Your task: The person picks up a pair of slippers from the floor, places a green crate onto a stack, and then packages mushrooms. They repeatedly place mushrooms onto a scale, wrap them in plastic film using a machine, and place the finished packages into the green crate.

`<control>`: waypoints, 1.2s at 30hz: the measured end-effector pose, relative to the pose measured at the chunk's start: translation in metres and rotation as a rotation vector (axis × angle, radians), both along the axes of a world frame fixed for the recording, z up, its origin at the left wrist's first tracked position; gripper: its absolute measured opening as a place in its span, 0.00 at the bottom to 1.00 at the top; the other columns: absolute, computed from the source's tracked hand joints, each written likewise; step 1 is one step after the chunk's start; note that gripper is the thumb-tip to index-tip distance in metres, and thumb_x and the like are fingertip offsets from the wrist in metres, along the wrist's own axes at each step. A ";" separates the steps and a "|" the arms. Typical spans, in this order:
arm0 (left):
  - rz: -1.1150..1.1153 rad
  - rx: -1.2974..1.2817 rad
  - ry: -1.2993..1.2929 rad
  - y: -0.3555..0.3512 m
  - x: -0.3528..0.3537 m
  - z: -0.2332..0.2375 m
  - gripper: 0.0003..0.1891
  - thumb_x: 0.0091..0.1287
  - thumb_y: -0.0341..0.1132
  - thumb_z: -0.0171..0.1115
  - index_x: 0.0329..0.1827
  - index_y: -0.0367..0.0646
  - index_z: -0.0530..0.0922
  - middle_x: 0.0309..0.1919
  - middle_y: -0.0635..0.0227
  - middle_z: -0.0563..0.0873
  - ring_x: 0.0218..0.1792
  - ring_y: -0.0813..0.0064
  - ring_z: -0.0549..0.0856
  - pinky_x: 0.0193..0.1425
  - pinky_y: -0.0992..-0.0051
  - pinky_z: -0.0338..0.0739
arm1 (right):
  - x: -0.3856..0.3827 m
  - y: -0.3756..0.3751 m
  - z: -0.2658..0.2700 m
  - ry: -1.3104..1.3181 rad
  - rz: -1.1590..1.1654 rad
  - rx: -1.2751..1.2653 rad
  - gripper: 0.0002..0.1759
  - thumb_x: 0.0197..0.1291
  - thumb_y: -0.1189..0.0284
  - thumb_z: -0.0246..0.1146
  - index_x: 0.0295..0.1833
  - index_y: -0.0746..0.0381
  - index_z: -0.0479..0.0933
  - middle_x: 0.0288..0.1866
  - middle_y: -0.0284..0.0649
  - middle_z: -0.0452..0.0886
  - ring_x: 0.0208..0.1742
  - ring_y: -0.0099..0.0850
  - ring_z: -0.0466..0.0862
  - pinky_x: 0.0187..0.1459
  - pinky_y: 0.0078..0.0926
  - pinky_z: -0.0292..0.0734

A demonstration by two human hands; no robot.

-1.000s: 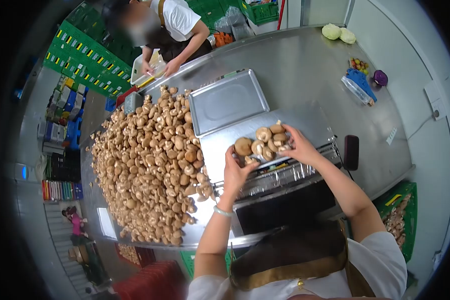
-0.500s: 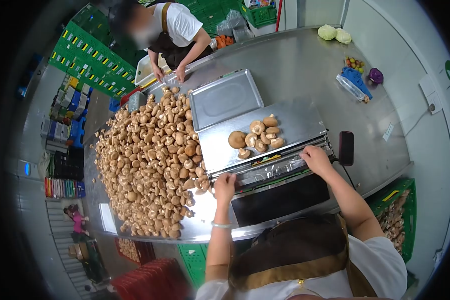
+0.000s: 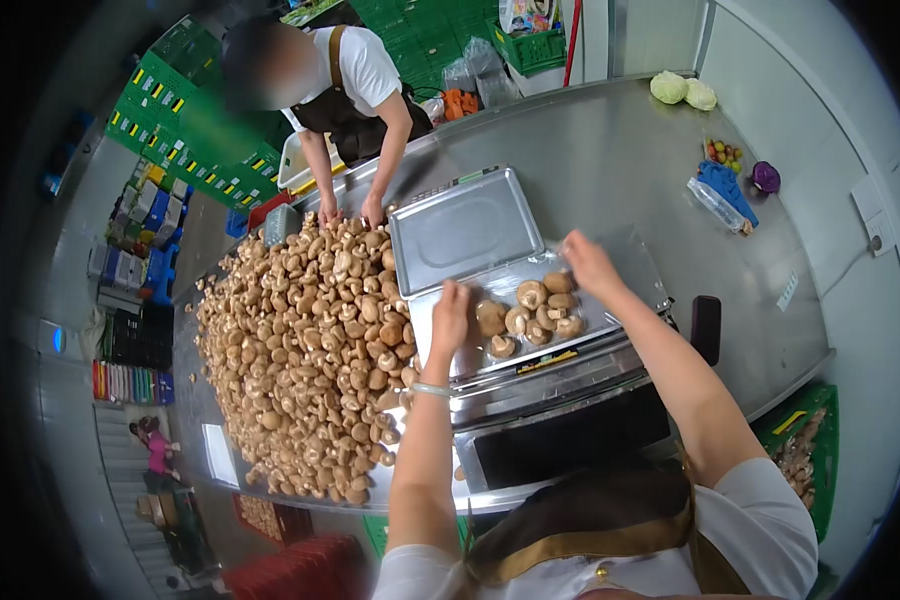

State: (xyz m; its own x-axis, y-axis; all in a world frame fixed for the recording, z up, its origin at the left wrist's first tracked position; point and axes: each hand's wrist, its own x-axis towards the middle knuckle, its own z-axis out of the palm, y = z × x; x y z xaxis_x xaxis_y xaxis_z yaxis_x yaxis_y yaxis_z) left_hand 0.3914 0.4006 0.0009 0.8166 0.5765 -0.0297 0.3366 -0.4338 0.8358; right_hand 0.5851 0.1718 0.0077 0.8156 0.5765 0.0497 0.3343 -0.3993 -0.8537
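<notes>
A sheet of clear cling film (image 3: 590, 290) stretches over several shiitake mushrooms (image 3: 532, 294) on the metal top of a wrapping machine (image 3: 560, 358). My left hand (image 3: 451, 315) is closed on the film's left edge, between the loose pile and the mushrooms. Over at the film's far right edge, my right hand (image 3: 587, 262) pinches it with the fingers together. Just beyond both hands lies a shallow metal tray (image 3: 465, 230). The machine's black plate (image 3: 570, 425) is close to my body.
A big heap of shiitake mushrooms (image 3: 310, 360) covers the table's left side. Across the table, a co-worker (image 3: 355, 90) has both hands at the heap's far end. A phone (image 3: 706, 330) lies right of the machine; cabbages (image 3: 682, 90) sit at the far right corner.
Both hands have moved away from my body, drawing the film from the machine's front bar over the mushrooms. The co-worker's hands have shifted onto the heap.
</notes>
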 end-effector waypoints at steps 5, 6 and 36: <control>-0.130 -0.371 -0.041 -0.008 -0.011 -0.019 0.18 0.70 0.41 0.65 0.51 0.37 0.73 0.40 0.55 0.86 0.46 0.67 0.85 0.52 0.68 0.78 | -0.004 -0.003 -0.013 0.081 0.221 -0.110 0.17 0.70 0.60 0.56 0.46 0.66 0.75 0.42 0.57 0.83 0.47 0.55 0.82 0.49 0.48 0.75; -0.150 -0.440 -0.062 -0.012 -0.015 -0.010 0.21 0.68 0.42 0.68 0.54 0.37 0.74 0.41 0.55 0.87 0.48 0.66 0.86 0.53 0.69 0.79 | -0.004 -0.006 -0.009 0.145 0.231 -0.110 0.20 0.69 0.57 0.58 0.46 0.67 0.76 0.43 0.57 0.83 0.48 0.54 0.82 0.50 0.48 0.75; 0.048 -0.083 0.203 -0.204 -0.178 0.019 0.21 0.62 0.42 0.73 0.46 0.32 0.81 0.37 0.46 0.88 0.40 0.54 0.89 0.45 0.65 0.81 | -0.189 -0.179 0.010 0.190 0.243 -0.291 0.36 0.60 0.41 0.65 0.42 0.69 0.72 0.31 0.60 0.82 0.36 0.56 0.85 0.39 0.47 0.78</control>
